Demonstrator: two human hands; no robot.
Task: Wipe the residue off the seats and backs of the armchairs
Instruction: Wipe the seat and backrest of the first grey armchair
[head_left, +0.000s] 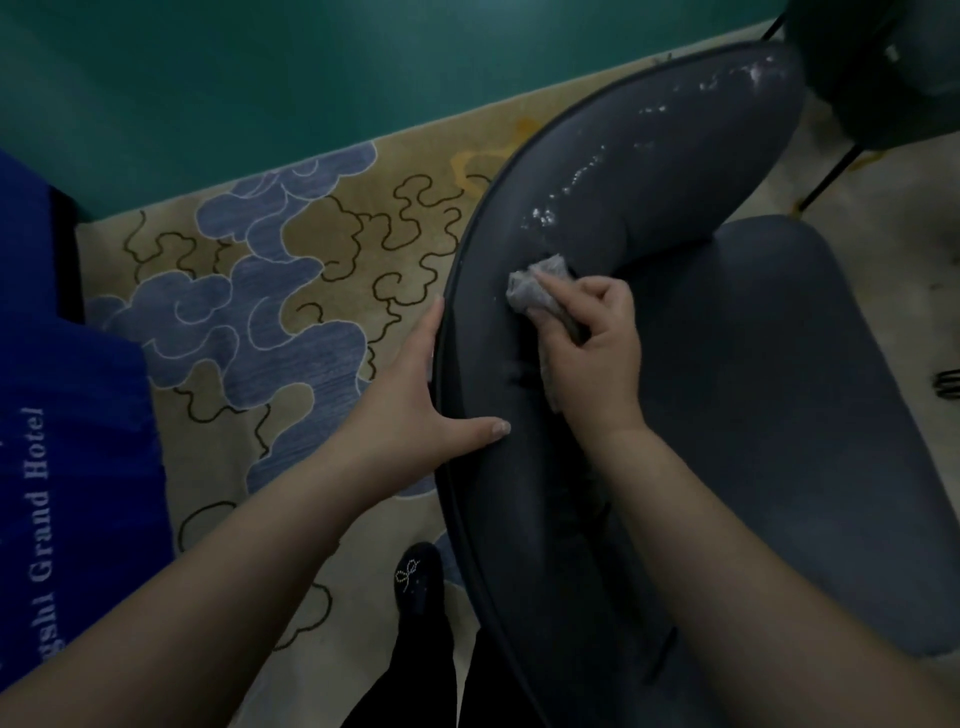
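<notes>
We see the dark armchair (727, 364) at centre right, its curved back (613, 218) running from near to far. Our right hand (592, 353) grips a grey cloth (540, 286), fingers curled round it, index finger straight along the top, pressing it against the inner face of the back. White residue (649, 140) streaks the back beyond the cloth. Our left hand (415, 400) lies flat, fingers straight, against the back's outer rim. Patterned carpet (270, 291) to the left; a black shoe (418, 582) near.
</notes>
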